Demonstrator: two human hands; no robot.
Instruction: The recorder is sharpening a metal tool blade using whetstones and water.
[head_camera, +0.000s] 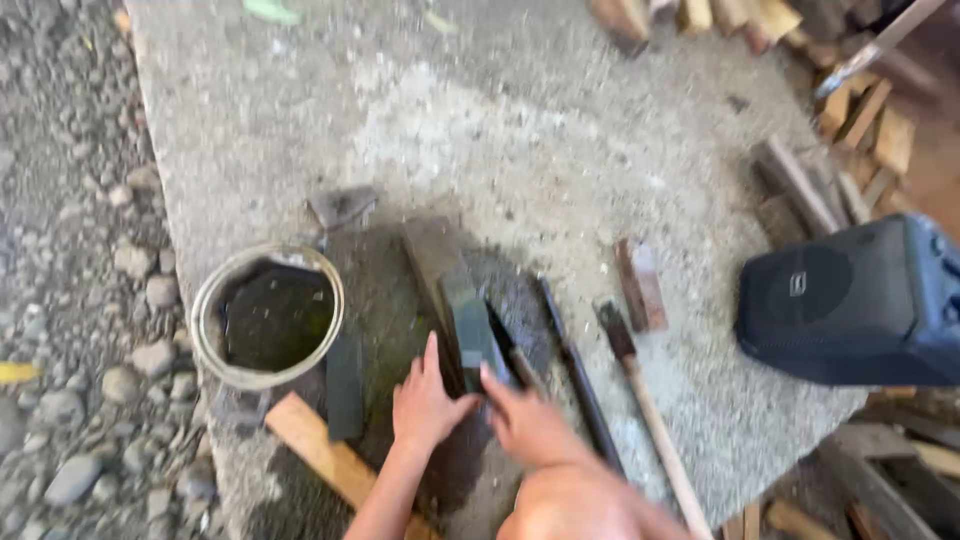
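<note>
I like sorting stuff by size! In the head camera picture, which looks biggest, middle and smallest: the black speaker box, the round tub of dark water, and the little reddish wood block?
1. Black speaker box, though it may sit nearer the camera.
2. Round tub of dark water.
3. Reddish wood block, clearly the smallest.

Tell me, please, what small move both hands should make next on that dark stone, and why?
Probably steady the dark stone squarely on the wet patch. The left hand and right hand both rest at its near end, and it lies slanted beside the long blade.
</note>
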